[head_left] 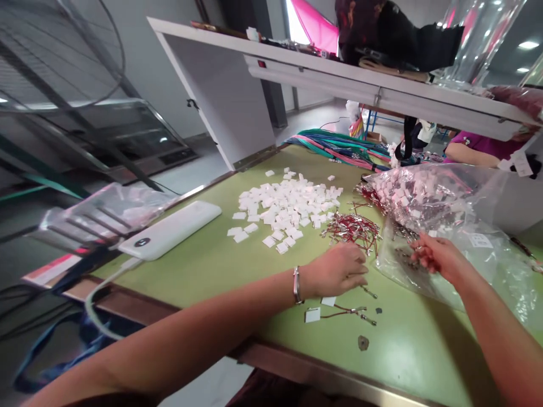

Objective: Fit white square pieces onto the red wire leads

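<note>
Wires (354, 229), short, red, metal-ended, heaped mid-table just beyond the left hand and left of the clear bag (487, 271). Left hand (339, 270): palm down, fingers curled, low over the table (203, 277) on the near side of that heap; can't tell if it's gripping anything, fingertips not readable. Bracelet (296, 284) on that wrist. Right hand (435, 257): over the bag's near-left part, thumb and fingers drawn together by some dark metal bits; can't tell whether it has hold of one.

White tabs (292, 206): loose pile left of the wire heap, more bunched in the bag's far part. Just below the left hand: a white tab (313, 315) with a reddish wire running right to metal ends, second tab partly under the hand. Small grey lump (363, 342) nearer the table edge.

Left side: white power bank (172, 229), white cable (89, 305) hanging over the edge. Coloured cables (335, 144) bundled at the far end. Person in a purple sleeve (483, 146) beyond, right.
</note>
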`<state>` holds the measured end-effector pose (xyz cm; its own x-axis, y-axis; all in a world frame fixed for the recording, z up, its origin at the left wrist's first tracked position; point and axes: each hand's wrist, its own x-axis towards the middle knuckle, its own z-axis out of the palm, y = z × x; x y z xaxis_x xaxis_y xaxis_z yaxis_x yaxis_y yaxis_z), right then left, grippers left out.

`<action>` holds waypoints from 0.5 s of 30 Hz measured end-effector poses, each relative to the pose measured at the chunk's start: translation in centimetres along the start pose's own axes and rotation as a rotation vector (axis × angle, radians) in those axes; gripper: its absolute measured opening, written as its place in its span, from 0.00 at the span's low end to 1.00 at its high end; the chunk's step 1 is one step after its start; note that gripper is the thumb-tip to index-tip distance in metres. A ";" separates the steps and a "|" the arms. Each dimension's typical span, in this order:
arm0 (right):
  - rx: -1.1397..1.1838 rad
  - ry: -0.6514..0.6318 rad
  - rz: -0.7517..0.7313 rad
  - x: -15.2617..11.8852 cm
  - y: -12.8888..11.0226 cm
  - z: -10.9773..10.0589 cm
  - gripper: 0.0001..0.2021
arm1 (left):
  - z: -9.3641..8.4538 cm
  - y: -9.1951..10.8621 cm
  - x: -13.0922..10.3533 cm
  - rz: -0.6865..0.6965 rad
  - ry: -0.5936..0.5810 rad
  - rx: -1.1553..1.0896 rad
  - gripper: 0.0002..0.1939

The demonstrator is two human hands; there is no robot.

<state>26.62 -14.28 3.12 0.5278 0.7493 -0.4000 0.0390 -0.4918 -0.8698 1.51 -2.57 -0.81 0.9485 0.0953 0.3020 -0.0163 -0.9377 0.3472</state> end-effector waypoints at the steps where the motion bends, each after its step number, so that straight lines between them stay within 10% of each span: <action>1: 0.038 0.020 0.048 0.2 0.1 -1.2 0.21 | -0.5 0.1 0.1 0.000 -0.026 0.017 0.16; 8: -0.059 0.281 -0.010 1.6 -1.4 -5.2 0.13 | -4.3 1.7 9.7 -0.149 -0.148 0.082 0.16; 12: -0.154 0.381 -0.136 3.6 -4.4 -6.3 0.09 | -2.5 2.6 17.1 -0.170 -0.283 0.157 0.15; 15: -0.222 0.367 -0.195 4.1 -5.7 -6.9 0.06 | 0.2 3.0 19.9 -0.114 -0.110 0.330 0.24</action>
<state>34.45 -11.51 8.41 0.7559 0.6508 -0.0719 0.3268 -0.4701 -0.8199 20.45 -3.52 6.03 0.9670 0.1861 0.1739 0.1777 -0.9821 0.0627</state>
